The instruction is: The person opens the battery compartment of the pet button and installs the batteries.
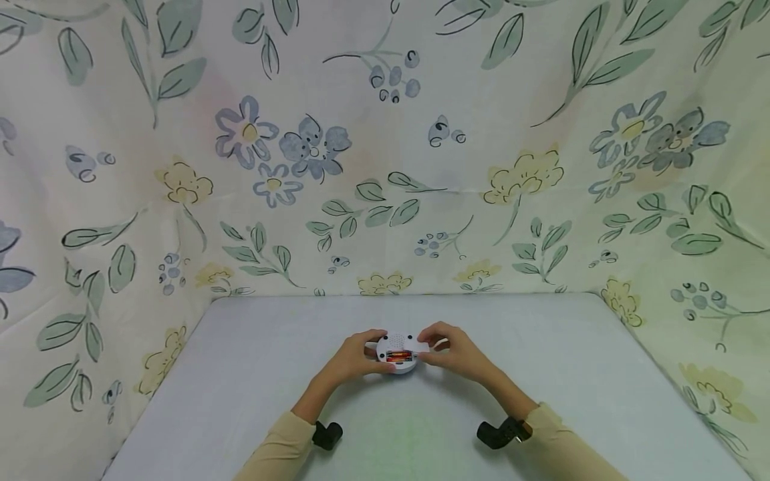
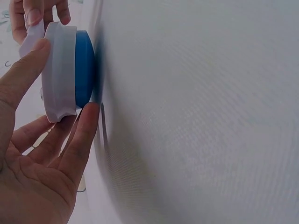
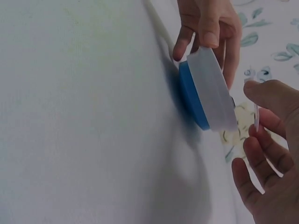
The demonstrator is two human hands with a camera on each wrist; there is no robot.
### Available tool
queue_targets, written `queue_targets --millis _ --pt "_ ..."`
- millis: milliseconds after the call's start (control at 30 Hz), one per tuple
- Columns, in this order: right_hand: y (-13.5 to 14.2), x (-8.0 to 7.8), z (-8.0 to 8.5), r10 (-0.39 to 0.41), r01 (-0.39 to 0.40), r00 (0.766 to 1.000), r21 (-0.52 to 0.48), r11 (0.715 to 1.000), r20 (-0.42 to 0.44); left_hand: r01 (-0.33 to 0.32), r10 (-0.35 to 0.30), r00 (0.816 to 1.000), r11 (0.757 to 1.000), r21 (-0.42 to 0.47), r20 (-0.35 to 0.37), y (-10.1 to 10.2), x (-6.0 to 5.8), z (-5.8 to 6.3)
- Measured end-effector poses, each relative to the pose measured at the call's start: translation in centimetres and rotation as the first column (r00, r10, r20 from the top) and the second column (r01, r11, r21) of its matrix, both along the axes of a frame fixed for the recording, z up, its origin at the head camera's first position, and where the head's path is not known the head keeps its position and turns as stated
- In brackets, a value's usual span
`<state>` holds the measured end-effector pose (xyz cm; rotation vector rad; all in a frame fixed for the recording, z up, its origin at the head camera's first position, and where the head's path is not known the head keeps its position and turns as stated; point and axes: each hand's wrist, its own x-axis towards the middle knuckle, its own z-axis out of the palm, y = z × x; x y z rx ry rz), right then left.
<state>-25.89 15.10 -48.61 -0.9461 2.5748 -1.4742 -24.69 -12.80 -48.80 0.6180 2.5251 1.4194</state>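
A round white device (image 1: 394,341) lies face down near the middle of the table, its back showing small holes, dark feet and an uncovered battery compartment. Reddish-orange batteries (image 1: 398,357) sit inside that compartment. In the left wrist view, its blue side (image 2: 84,70) faces the tabletop. My left hand (image 1: 353,355) holds the device's rim between thumb and fingers. Beside it on the right, my right hand (image 1: 458,353) pinches a small white battery cover (image 1: 422,347). Edge-on in the right wrist view, this thin cover (image 3: 256,116) is apart from the device.
The white tabletop (image 1: 271,334) surrounds both hands. A floral cloth (image 1: 385,153) rises behind the table and along both sides. Each wrist bears a black strapped camera, one on the left (image 1: 327,435) and one on the right (image 1: 504,433).
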Motion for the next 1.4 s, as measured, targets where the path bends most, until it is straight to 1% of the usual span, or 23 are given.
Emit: queue_targets --millis 100,367,467,533,700,933,1167,1400 --pt "-0.5 0.1 0.0 0.008 -0.008 1.0 0.01 1.0 -0.013 0.004 -0.004 1.0 1.0 -0.001 -0.008 0.0 0.1 0.1" --pt "-1.3 0.3 -0.6 0.026 -0.024 0.996 0.019 1.0 -0.09 0.001 -0.001 1.0 1.0 0.003 -0.02 0.2 0.2 0.1" --pt "-1.5 0.4 -0.8 0.023 -0.02 0.991 0.026 0.999 -0.129 -0.003 0.003 1.0 1.0 0.006 -0.019 0.3 0.2 0.1" --pt "-1.6 0.5 -0.7 0.016 -0.011 0.99 0.033 0.999 -0.141 -0.005 0.005 1.0 1.0 0.005 -0.02 0.3 0.3 0.2" --pt "-1.9 0.8 -0.5 -0.009 0.016 0.991 0.05 0.999 -0.133 -0.016 0.016 1.0 1.0 -0.01 -0.021 0.4 0.3 0.2" --pt "-2.3 1.0 -0.3 -0.028 0.038 0.987 0.064 0.997 -0.159 -0.026 0.026 0.999 1.0 -0.015 -0.02 0.5 0.3 0.3" --pt "-2.7 1.2 -0.4 -0.025 0.036 0.985 0.059 0.998 -0.172 -0.02 0.02 1.0 1.0 -0.006 -0.022 0.5 0.3 0.3" --pt "-2.9 1.4 -0.5 -0.025 0.035 0.981 0.048 0.998 -0.194 -0.017 0.016 0.999 1.0 -0.015 -0.032 0.5 0.3 0.4"
